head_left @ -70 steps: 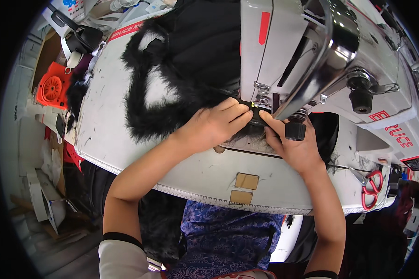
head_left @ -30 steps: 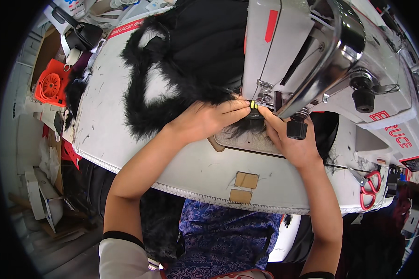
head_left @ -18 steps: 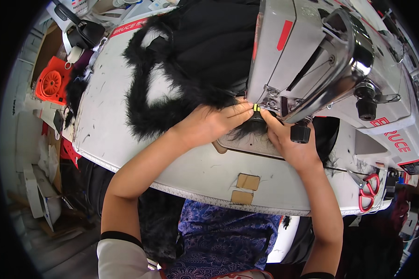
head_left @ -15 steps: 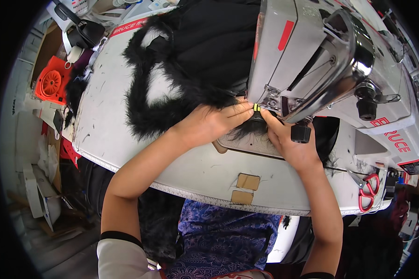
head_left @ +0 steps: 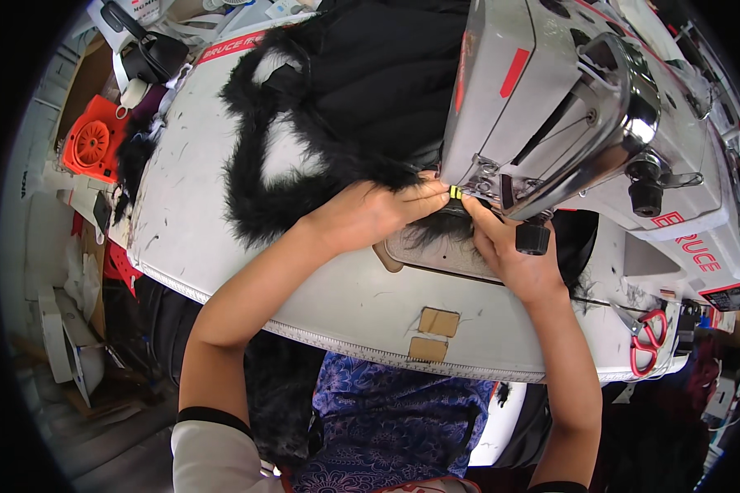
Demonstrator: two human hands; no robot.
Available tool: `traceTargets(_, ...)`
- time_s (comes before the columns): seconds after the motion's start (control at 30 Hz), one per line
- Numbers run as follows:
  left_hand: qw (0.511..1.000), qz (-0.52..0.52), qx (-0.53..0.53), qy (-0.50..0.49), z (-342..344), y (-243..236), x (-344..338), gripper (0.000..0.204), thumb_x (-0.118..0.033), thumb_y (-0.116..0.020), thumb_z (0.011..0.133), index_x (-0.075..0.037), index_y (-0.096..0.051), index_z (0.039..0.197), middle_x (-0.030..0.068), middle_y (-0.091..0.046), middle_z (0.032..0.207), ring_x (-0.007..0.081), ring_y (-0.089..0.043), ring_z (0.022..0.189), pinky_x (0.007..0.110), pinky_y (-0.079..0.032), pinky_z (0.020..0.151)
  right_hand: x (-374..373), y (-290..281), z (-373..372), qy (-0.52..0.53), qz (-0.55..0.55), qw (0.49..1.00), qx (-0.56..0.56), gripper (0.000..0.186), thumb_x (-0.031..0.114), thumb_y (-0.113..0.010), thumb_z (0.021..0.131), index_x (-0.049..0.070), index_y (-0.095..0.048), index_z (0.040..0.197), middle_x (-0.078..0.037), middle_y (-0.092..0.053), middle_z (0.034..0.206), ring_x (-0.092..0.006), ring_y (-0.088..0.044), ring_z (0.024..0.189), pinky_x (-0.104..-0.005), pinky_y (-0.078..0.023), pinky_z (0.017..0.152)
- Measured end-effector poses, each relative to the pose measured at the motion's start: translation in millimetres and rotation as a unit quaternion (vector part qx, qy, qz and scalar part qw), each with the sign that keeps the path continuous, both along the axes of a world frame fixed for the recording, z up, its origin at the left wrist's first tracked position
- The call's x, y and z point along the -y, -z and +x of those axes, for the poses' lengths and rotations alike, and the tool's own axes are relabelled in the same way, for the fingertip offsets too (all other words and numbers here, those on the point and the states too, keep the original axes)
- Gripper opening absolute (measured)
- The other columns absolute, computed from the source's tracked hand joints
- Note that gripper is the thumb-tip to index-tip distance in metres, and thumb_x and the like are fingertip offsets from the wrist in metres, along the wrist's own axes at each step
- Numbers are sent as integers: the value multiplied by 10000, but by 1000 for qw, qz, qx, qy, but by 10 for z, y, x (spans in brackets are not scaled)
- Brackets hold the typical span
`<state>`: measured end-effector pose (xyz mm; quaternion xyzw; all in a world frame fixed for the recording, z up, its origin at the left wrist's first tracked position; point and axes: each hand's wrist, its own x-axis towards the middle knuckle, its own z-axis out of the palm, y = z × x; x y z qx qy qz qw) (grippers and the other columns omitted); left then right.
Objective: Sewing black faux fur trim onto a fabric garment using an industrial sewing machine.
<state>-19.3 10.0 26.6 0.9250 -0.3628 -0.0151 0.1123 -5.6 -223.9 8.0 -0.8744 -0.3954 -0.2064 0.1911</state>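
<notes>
A black garment with fluffy fur trim [head_left: 251, 193] spreads over the white sewing table, its smooth black fabric [head_left: 378, 78] reaching to the far edge. My left hand [head_left: 370, 214] has its fingers pressed together on the garment's edge beside the sewing machine's [head_left: 501, 99] needle area. Between my two hands lies a small yellow-and-black label [head_left: 455, 192], touched by the left fingertips. From the other side, my right hand [head_left: 514, 255] grips the edge, with a fingertip close to the label and the other fingers curled, partly hidden behind the machine's black knob [head_left: 533, 238]. The needle tip cannot be made out.
Red-handled scissors [head_left: 649, 341] lie at the table's right. Two tan patches [head_left: 438, 322] sit near the front edge, along which a ruler tape [head_left: 337, 348] runs. An orange device [head_left: 94, 140] and a black-handled object [head_left: 144, 49] stand at the left.
The whole picture has shifted very slightly. Both hands keep their places at the label, and the garment shows no clear movement.
</notes>
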Motion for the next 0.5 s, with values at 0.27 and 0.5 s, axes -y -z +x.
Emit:
traceTargets(0.27,998,-34,58,1,6,60,15,481,-43,-531,749,-117,-510,1224,24,-455,1316,217,-583,1018,315,-544,732,19,4,19,14,-27,999,-17,386,47,-657,686,117,-620,1064,-73,-600,750,-253,-584,683,-361,-465,655)
traceTargets(0.5,998,-30,-50,-16,-20,-61,9,500,-29,-522,753,-161,-508,1236,-6,-460,1314,220,-578,1027,322,-537,745,25,6,35,-18,-13,1000,-2,349,23,-639,694,87,-630,1037,-62,-592,696,-226,-576,612,-327,-466,612)
